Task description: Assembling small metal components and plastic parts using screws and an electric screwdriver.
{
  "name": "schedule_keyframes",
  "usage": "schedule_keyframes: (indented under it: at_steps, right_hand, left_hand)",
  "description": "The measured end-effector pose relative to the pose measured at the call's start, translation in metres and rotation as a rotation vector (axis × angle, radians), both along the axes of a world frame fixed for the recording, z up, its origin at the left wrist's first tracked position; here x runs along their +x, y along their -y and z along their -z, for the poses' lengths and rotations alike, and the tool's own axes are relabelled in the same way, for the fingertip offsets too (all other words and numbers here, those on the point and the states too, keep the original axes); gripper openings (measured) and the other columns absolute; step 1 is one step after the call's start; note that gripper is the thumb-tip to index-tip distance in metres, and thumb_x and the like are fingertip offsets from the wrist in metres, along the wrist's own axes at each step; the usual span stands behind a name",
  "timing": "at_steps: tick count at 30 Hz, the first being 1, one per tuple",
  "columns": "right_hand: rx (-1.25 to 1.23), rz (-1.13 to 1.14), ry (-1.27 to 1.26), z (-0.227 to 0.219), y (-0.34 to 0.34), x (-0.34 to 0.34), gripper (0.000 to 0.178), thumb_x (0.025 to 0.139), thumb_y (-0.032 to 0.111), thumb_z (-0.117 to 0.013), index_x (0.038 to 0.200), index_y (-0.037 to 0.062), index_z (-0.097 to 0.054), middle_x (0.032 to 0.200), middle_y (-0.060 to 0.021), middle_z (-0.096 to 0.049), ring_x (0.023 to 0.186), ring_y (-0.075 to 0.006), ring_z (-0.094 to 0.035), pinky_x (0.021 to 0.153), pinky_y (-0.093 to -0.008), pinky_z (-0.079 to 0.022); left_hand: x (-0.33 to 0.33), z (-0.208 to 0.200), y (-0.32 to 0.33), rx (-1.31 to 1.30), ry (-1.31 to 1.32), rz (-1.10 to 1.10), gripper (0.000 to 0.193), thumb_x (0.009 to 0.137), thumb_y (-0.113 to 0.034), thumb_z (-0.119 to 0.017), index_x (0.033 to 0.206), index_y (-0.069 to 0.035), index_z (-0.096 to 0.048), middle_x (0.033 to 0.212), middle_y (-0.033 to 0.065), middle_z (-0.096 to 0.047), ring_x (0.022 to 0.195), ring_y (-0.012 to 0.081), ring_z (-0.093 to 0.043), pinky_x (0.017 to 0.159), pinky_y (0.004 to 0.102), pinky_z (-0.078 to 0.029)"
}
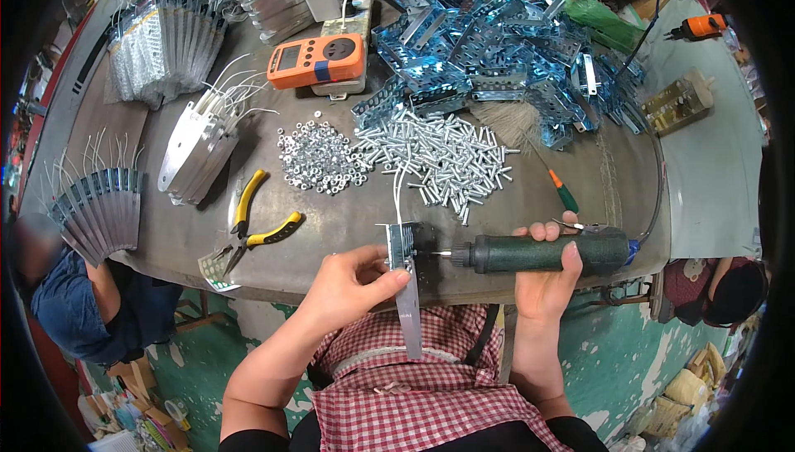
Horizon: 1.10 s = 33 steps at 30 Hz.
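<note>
My left hand [349, 288] is closed on a thin flat metal part [410, 319], which stands on edge at the table's front. At its upper end sits a perforated metal bracket [401, 245], and two white wires [398, 191] rise from it. My right hand [548, 282] is wrapped round a dark green electric screwdriver [530, 253] lying level. The bit points left and its tip is at or close to the bracket; whether it touches a screw I cannot make out. Beyond my hands lie a heap of silver screws [443, 158] and a pile of nuts [321, 158].
Blue-filmed perforated brackets [497, 71] are heaped at the back. Yellow-handled pliers [252, 220], an orange meter [316, 60], wired metal parts [199, 150] and a fanned row [99, 212] lie leftward. A small screwdriver [563, 191] and the tool's cable [660, 179] are rightward. People sit at both sides.
</note>
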State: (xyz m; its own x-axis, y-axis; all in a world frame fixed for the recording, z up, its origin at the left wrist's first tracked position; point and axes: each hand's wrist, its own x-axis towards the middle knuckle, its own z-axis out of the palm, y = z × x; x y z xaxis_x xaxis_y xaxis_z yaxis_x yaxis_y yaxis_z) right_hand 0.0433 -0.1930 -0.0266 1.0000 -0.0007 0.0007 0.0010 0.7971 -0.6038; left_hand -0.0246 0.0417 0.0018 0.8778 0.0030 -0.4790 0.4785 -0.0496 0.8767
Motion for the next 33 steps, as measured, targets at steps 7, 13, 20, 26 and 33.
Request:
schedule_keyframes:
  at_steps: [7, 13, 20, 26, 33]
  right_hand:
    - [0.071, -0.029, -0.028, 0.007, -0.002, 0.006, 0.041, 0.079, 0.022, -0.061, 0.114, 0.0105, -0.042, 0.089, -0.0027, -0.050, 0.088, -0.0173, -0.047, 0.089, -0.0407, -0.037]
    - [0.511, -0.062, -0.079, -0.012, -0.004, 0.008, 0.043, 0.079, 0.020, -0.063, 0.115, 0.0109, -0.042, 0.090, 0.0003, -0.047, 0.091, -0.0137, -0.048, 0.093, -0.0389, -0.034]
    - [0.495, -0.132, -0.162, 0.006, 0.002, 0.002, 0.045, 0.079, 0.021, -0.063, 0.117, 0.0111, -0.041, 0.089, 0.0007, -0.046, 0.091, -0.0126, -0.048, 0.093, -0.0379, -0.035]
    - [0.432, -0.154, -0.143, 0.012, 0.006, -0.004, 0.044, 0.080, 0.022, -0.062, 0.118, 0.0105, -0.042, 0.088, 0.0005, -0.046, 0.089, -0.0133, -0.047, 0.090, -0.0381, -0.036]
    - [0.425, -0.165, -0.141, 0.014, 0.005, -0.003, 0.044, 0.080, 0.021, -0.061, 0.118, 0.0100, -0.042, 0.088, -0.0002, -0.047, 0.089, -0.0141, -0.047, 0.091, -0.0382, -0.036]
  left_hand:
    - [-0.002, 0.001, -0.002, -0.102, 0.008, -0.032, 0.051, 0.076, -0.023, -0.070, 0.110, 0.011, -0.053, 0.094, 0.0142, -0.063, 0.081, 0.0146, -0.061, 0.071, 0.0284, -0.050]
    - [-0.017, -0.033, 0.013, 0.678, 0.899, 0.146, 0.062, 0.064, -0.030, -0.077, 0.111, 0.003, -0.055, 0.098, 0.0142, -0.054, 0.081, 0.0243, -0.060, 0.067, 0.0311, -0.051]
    - [-0.028, 0.037, 0.015, 0.725, 1.135, 0.150, 0.065, 0.066, -0.001, -0.065, 0.125, -0.011, -0.042, 0.123, 0.0231, -0.044, 0.105, 0.0399, -0.051, 0.082, 0.0417, -0.048]
    - [-0.019, 0.019, -0.013, 1.035, 0.703, 0.123, 0.044, 0.070, 0.002, -0.058, 0.113, -0.005, -0.050, 0.098, 0.0135, -0.056, 0.085, 0.0303, -0.055, 0.068, 0.0377, -0.046]
    - [0.038, 0.018, -0.047, 1.324, 0.599, -0.071, 0.019, 0.071, -0.007, -0.066, 0.087, -0.006, -0.056, 0.081, 0.0094, -0.056, 0.076, 0.0287, -0.055, 0.067, 0.0385, -0.043]
